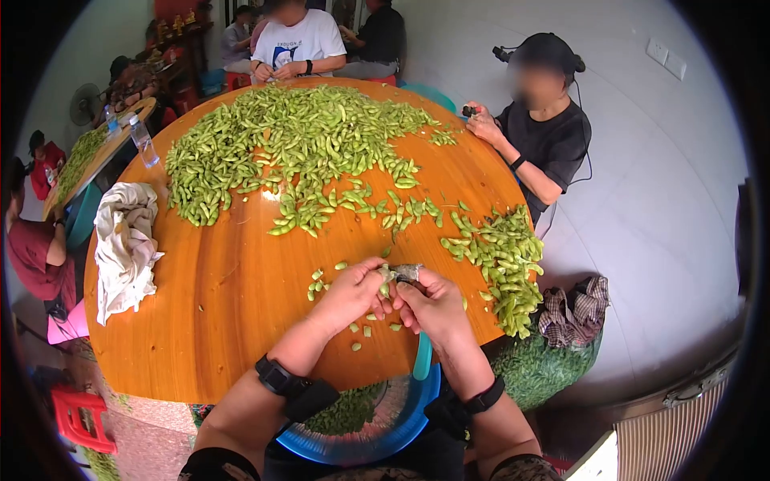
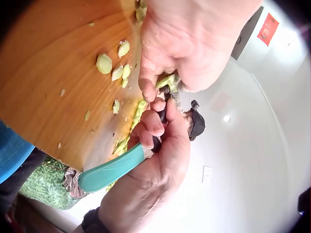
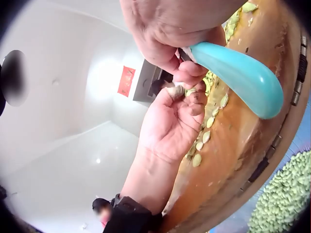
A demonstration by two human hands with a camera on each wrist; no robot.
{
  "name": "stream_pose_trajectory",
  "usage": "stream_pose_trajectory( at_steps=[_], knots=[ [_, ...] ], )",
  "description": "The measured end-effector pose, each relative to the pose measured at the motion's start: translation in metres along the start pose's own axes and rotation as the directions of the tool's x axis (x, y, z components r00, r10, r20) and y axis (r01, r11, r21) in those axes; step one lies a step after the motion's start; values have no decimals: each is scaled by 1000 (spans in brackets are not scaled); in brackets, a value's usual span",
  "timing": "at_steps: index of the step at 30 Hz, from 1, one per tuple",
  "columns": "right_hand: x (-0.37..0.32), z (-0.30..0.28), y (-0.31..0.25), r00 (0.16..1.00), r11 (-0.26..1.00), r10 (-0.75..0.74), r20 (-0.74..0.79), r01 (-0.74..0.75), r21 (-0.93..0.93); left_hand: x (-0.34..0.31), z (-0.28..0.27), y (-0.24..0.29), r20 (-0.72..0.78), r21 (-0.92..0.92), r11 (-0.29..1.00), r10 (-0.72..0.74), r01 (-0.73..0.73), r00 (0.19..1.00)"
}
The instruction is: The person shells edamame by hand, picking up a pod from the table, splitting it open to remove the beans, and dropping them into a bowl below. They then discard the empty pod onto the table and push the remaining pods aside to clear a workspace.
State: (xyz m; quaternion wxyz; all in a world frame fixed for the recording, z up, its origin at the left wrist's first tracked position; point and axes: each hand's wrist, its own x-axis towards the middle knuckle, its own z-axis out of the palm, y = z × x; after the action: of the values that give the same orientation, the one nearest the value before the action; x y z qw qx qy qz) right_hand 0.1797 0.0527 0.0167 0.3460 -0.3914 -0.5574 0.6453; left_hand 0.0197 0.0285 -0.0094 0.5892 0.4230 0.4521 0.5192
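Over the near part of the round table, my two hands meet. The left hand (image 1: 346, 298) pinches a green bean pod (image 2: 167, 81) between thumb and fingers. My right hand (image 1: 439, 309) grips a tool with a smooth teal handle (image 3: 243, 73) that sticks out below the palm. Dark material shows at the tool's upper part; its working end is hidden among the fingers, right at the pod. Loose shelled beans (image 2: 104, 63) lie on the wood just beneath both hands. Below the table edge, a blue basin (image 1: 427, 401) holds many green beans (image 3: 286, 194).
A large heap of pods (image 1: 297, 136) covers the table's far side, and a smaller pile (image 1: 505, 264) lies at the right. A white cloth (image 1: 124, 248) and a bottle (image 1: 144, 143) stand left. One person (image 1: 549, 120) sits right, another (image 1: 298, 44) opposite.
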Motion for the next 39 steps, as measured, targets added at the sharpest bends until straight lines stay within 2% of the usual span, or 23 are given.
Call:
stream_pose_trajectory(
  at_steps=[2,4,8,10,14,17,19,26,28,29,30,31,32,34,35,36,37,38,39],
  knots=[
    [-1,2,-3,1000,1000,3,-8,-3,-21,0,1,1,51,45,998,44,-46,998],
    [-3,3,-5,1000,999,5,-16,-6,-42,-1,2,2,-39,-5,1000,7,-8,999],
    [-1,3,-4,1000,1000,11,-24,-12,-19,1,-2,-2,-50,8,1000,-16,16,999],
    [2,1,0,999,1000,16,-29,-16,0,3,-5,-7,34,-93,996,-8,11,999],
    [4,-1,-5,998,999,-4,-69,8,51,2,-2,-7,70,-1,999,48,-48,996],
    [4,-1,-6,996,997,-25,-85,31,72,3,-4,-5,26,-77,997,-12,14,1000],
    [4,0,-5,996,994,-48,-74,54,91,0,-4,1,44,-298,952,-55,65,998],
    [-3,7,-1,999,994,-39,-19,41,101,4,-11,-7,3,-397,908,-147,136,989],
    [-4,6,0,999,995,-38,-15,39,97,3,-8,-6,-89,-297,946,-164,130,983],
    [-4,2,1,998,993,-39,-48,44,113,1,-5,-6,-89,-294,946,-166,133,982],
    [-4,-2,1,996,990,-43,-82,53,132,0,-1,-6,-153,-27,999,-37,33,988],
    [-6,-7,0,994,984,-41,-105,58,170,-1,3,-4,-176,248,967,106,-61,979],
    [-6,-14,-2,993,982,-47,-109,66,178,-4,4,-2,-170,258,964,109,-63,979],
    [-8,-33,-6,984,986,-47,-171,73,150,-10,4,1,-160,611,791,171,-39,972],
    [-8,-43,-5,986,988,-49,-159,70,134,-13,5,4,-155,616,786,170,-39,973],
    [-10,-51,-6,985,987,-50,-164,74,141,-15,6,8,-149,726,683,268,-79,952],
    [-11,-59,-7,980,998,-38,-194,46,38,-18,6,12,-126,820,561,364,-109,923],
    [-12,-68,-7,974,998,-29,-226,15,-63,-21,6,18,-117,825,554,364,-114,924],
    [-10,-83,0,964,976,-106,-244,54,-209,-26,5,25,-99,941,336,363,-31,926]
  ],
)
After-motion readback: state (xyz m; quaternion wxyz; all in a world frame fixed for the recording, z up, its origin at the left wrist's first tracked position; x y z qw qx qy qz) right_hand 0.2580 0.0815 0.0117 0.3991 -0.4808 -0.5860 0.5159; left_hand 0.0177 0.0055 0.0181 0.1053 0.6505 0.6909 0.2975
